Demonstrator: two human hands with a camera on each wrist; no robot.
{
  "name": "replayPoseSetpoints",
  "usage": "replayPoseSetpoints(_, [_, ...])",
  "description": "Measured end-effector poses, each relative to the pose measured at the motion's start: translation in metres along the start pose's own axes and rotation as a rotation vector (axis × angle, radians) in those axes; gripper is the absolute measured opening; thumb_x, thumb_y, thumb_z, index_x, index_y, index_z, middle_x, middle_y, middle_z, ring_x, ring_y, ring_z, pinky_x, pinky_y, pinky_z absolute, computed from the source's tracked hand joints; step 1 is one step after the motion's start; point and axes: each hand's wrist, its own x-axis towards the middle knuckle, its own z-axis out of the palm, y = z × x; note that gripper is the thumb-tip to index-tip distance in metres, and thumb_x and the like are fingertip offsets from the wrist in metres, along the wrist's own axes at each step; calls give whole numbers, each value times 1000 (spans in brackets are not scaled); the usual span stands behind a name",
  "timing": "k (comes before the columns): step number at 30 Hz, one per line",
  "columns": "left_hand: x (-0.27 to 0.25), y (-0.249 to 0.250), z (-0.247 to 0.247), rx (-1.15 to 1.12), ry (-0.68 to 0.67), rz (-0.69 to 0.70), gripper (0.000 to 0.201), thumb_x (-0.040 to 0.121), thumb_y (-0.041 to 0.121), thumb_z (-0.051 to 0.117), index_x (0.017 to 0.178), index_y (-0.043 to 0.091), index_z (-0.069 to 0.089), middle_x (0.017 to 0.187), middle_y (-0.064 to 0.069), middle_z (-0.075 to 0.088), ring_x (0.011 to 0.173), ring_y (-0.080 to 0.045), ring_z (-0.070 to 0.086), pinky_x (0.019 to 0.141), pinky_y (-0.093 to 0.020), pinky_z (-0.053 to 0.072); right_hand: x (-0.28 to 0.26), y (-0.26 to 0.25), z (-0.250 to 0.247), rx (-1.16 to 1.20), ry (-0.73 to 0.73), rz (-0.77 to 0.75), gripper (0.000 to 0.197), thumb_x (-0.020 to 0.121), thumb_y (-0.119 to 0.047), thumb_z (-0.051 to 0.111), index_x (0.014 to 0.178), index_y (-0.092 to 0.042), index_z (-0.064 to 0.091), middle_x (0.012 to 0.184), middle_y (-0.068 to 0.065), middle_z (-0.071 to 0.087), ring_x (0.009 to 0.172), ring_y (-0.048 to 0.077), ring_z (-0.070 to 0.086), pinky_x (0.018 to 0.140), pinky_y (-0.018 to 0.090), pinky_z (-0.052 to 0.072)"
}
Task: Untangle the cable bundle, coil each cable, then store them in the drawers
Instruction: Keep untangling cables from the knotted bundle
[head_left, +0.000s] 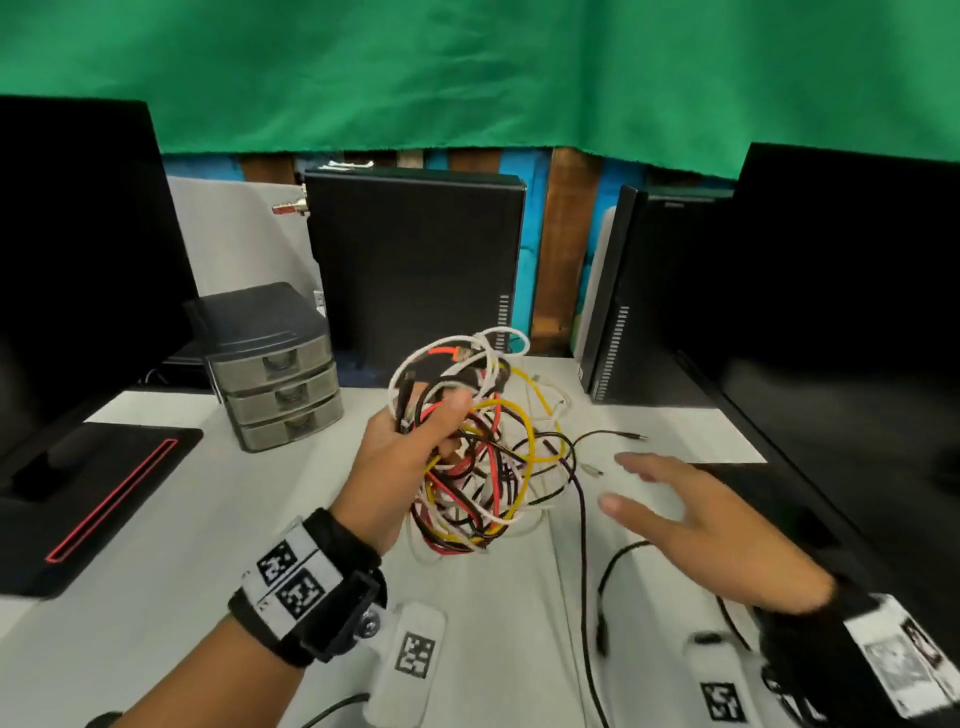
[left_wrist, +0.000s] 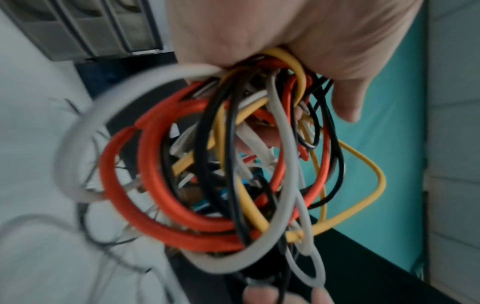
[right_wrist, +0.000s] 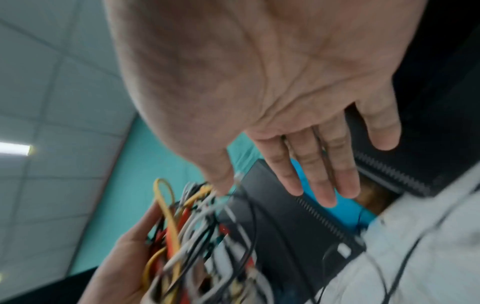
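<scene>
Left hand (head_left: 410, 447) at frame centre, fingers curled round the cable bundle (head_left: 483, 447), gripping a tangle of red, yellow, black and white loops raised above the surface (head_left: 208, 545). Wrist view: same fist (left_wrist: 272, 33) at top, loops (left_wrist: 207, 164) hanging below it, red and white strands thickest. Right hand (head_left: 706, 525) at lower right, fingers spread and straight, palm down, holding nothing, just beside the bundle but apart from it. Right wrist view: open palm (right_wrist: 259, 82) at top, bundle (right_wrist: 202, 236) blurred at lower centre.

Loose black cable (head_left: 584, 545) trailing from the bundle down over the surface toward the bottom edge; thin plug end (head_left: 636, 436) lying right of the tangle. Grey drawers (head_left: 275, 374), three tiers, all closed, at left centre, well apart from the bundle. Black computer case (head_left: 415, 260) upright behind the bundle; second case (head_left: 639, 291) at right. Dark monitors (head_left: 78, 249) at both edges. Green cloth (head_left: 467, 67) across the top.
</scene>
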Motion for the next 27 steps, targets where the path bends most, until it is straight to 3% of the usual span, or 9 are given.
replayPoseSetpoints(3, [7, 12, 22, 40, 70, 37, 21, 82, 29, 75, 101, 18, 72, 90, -3, 78, 84, -17, 75, 73, -29, 58, 5, -9, 20, 334, -23, -61, 46, 88, -58, 49, 108, -23, 71, 107, -13, 74, 107, -6, 63, 100, 21, 45])
replayPoseSetpoints(6, [9, 14, 33, 45, 123, 67, 19, 86, 25, 74, 103, 18, 72, 94, -4, 78, 88, -17, 76, 71, -27, 59, 4, -12, 27, 561, -49, -10, 34, 103, -25, 45, 98, -1, 69, 91, 8, 78, 91, 13, 74, 83, 14, 47])
replayPoseSetpoints(8, [5, 9, 33, 8, 159, 45, 19, 87, 26, 73, 104, 18, 71, 95, -4, 78, 89, -18, 76, 72, -30, 59, 1, -9, 20, 691, -55, -4, 29, 103, -17, 45, 98, 4, 64, 80, 19, 74, 78, 29, 73, 78, 23, 52])
replayPoseSetpoints(11, [-6, 0, 30, -76, 223, 3, 22, 84, 31, 73, 102, 19, 71, 96, -6, 78, 90, -22, 76, 78, -37, 58, -3, -3, 5, 827, -3, -17, 26, 95, -22, 53, 94, 0, 67, 66, 19, 60, 54, 29, 55, 60, 35, 52])
replayPoseSetpoints(14, [-12, -7, 28, -115, 266, -30, 48, 76, 42, 73, 113, 12, 70, 101, -9, 78, 94, -26, 75, 84, -41, 57, -3, -1, 1, 847, 23, -26, 28, 88, -27, 55, 85, -5, 73, 61, 15, 51, 48, 19, 36, 45, 27, 38])
replayPoseSetpoints(16, [-14, -12, 32, -104, 252, -63, 48, 80, 41, 72, 115, 9, 69, 101, -11, 77, 94, -27, 75, 83, -40, 58, -4, -5, 6, 818, 15, -54, 26, 93, -19, 54, 84, -4, 73, 59, 14, 49, 47, 18, 29, 41, 24, 31])
replayPoseSetpoints(19, [-16, -18, 44, -35, 194, -109, 29, 87, 33, 70, 106, 11, 71, 94, -10, 78, 90, -26, 76, 78, -37, 58, -4, -11, 11, 735, 53, -109, 30, 100, -19, 53, 85, -3, 73, 59, 12, 55, 46, 20, 32, 42, 26, 32])
replayPoseSetpoints(22, [-13, -15, 49, -58, 206, -99, 20, 89, 30, 69, 100, 14, 72, 93, -10, 78, 88, -25, 76, 77, -36, 59, -2, -7, 3, 770, 83, -130, 30, 92, -33, 61, 82, -8, 73, 62, 13, 60, 46, 22, 43, 47, 28, 41])
replayPoseSetpoints(27, [1, -8, 37, -192, 319, -115, 47, 86, 39, 73, 122, 11, 64, 104, -11, 77, 95, -28, 75, 90, -47, 57, 4, 15, -14, 885, 10, -103, 54, 60, -50, 90, 89, -8, 71, 70, 17, 62, 50, 21, 47, 47, 27, 45])
